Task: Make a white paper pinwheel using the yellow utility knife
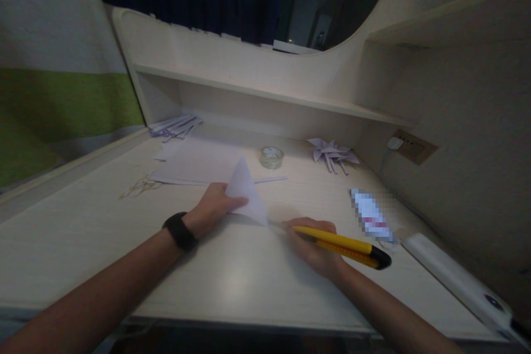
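Triangular folded paper [248, 191], yellow cutter [342, 244]

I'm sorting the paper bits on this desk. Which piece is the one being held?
The folded white triangle at the desk's middle, pinched by the left hand. The flat sheets behind it and the folded pinwheel farther back lie untouched.
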{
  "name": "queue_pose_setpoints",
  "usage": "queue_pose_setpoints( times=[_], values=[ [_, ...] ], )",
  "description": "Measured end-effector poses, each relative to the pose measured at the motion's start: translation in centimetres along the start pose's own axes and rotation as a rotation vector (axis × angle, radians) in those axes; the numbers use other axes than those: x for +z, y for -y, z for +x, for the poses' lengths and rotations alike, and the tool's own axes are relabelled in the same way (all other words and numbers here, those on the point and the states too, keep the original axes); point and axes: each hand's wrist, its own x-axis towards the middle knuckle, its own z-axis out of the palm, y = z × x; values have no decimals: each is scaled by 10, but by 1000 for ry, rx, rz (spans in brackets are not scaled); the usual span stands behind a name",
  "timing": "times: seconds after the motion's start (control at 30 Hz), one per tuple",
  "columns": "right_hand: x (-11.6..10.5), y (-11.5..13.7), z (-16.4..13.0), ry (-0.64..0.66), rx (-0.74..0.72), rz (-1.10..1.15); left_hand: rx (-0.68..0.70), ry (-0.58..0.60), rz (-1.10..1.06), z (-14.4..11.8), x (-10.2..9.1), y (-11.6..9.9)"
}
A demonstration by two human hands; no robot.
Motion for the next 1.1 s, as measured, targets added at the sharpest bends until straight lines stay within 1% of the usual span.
queue_pose_setpoints(
  times=[0.13, 0.3, 0.4, 0.5, 0.6, 0.67, 0.73, 0.8, 0.87, 0.93, 0.97, 1.03, 1.1],
  values=[
    [0, 0, 0, -7, -23, -30, 3, -9, 14, 0, -2, -2],
    [1, -1, -1, -15, 21, 9, 45, 9, 85, 3, -5, 1],
    [3, -2, -2, -10, 96, 90, 65, 5, 195, 6, -6, 4],
    [4, -3, -3, -13, 217, 248, 84, -8, 326, 9, -6, 5],
    [6, -6, -2, -48, 295, 323, 89, -15, 401, 10, -7, 6],
    [6, -7, 0, -112, 350, 335, 95, 8, 386, 10, -8, 6],
    [7, -7, 3, -187, 430, 401, 103, 53, 292, 9, -9, 7],
    [6, -7, 6, -268, 515, 548, 100, 111, 202, 7, -11, 5],
    [4, -6, 11, -358, 605, 746, 91, 177, 155, 5, -12, 2],
    [2, -8, 15, -408, 686, 924, 86, 215, 125, 3, -13, -1],
    [1, -9, 16, -405, 719, 992, 89, 219, 109, 2, -13, -3],
    [-1, -15, 18, -355, 762, 1088, 85, 226, 83, 1, -13, -5],
    [-2, -21, 19, -295, 772, 1144, 61, 283, 77, 0, -14, -7]
  ],
)
